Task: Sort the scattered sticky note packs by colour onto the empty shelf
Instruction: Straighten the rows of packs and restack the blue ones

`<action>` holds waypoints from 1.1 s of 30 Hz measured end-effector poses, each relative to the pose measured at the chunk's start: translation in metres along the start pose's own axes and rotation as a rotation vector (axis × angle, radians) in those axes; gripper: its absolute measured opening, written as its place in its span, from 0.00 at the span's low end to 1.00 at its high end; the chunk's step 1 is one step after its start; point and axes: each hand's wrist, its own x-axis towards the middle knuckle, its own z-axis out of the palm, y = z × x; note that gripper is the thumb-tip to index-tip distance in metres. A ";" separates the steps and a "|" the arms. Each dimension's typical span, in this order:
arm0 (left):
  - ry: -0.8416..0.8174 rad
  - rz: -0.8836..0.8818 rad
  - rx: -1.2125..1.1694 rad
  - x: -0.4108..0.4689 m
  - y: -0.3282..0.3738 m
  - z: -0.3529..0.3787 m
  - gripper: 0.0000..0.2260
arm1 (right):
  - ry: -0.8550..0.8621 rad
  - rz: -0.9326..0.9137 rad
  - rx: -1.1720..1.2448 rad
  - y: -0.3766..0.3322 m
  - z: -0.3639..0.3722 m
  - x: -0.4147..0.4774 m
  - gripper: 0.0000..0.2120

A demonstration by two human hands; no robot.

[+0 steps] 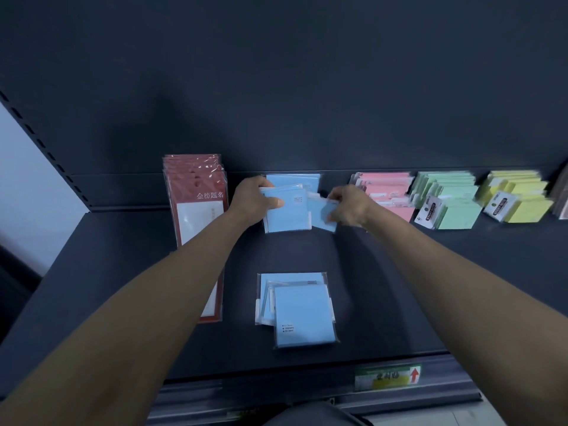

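Two bare hands meet at the back of the dark metal shelf (123,272): the left hand (255,201), at eleven o'clock from the shelf's middle, curls thumb and fingers round a flat sky-blue film-wrapped sticky note pack (287,215) atop the rear pile, and the right hand (347,207), at one o'clock, pinches a smaller blue pack (319,215) by its edge. A loose blue heap (302,315) lies at six o'clock. These packs look light and stiff but slick in their wrap, so gripping across opposite edges seems safest.
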 end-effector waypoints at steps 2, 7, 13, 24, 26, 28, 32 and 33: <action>0.028 0.006 -0.011 0.000 0.000 -0.001 0.13 | 0.108 0.022 -0.002 -0.002 -0.004 -0.003 0.12; 0.079 0.035 0.015 0.002 -0.003 0.002 0.16 | 0.325 0.023 0.102 -0.007 -0.013 -0.011 0.10; 0.096 0.084 0.057 -0.001 0.001 0.005 0.21 | 0.063 -0.098 0.357 -0.009 -0.007 -0.017 0.14; -0.039 -0.126 0.147 -0.004 -0.013 0.002 0.29 | 0.170 -0.037 0.106 -0.009 0.027 -0.004 0.16; -0.073 -0.123 0.091 -0.006 -0.012 0.004 0.21 | 0.153 0.058 0.219 -0.008 0.029 0.002 0.26; -0.075 -0.125 0.059 -0.007 -0.009 0.007 0.17 | 0.066 0.118 0.306 -0.005 0.032 0.007 0.29; -0.036 -0.151 -0.016 -0.005 -0.003 0.016 0.15 | 0.067 0.081 0.282 -0.006 0.031 0.009 0.22; -0.019 -0.159 -0.037 -0.004 -0.003 0.018 0.15 | 0.104 0.077 0.265 -0.007 0.030 0.008 0.21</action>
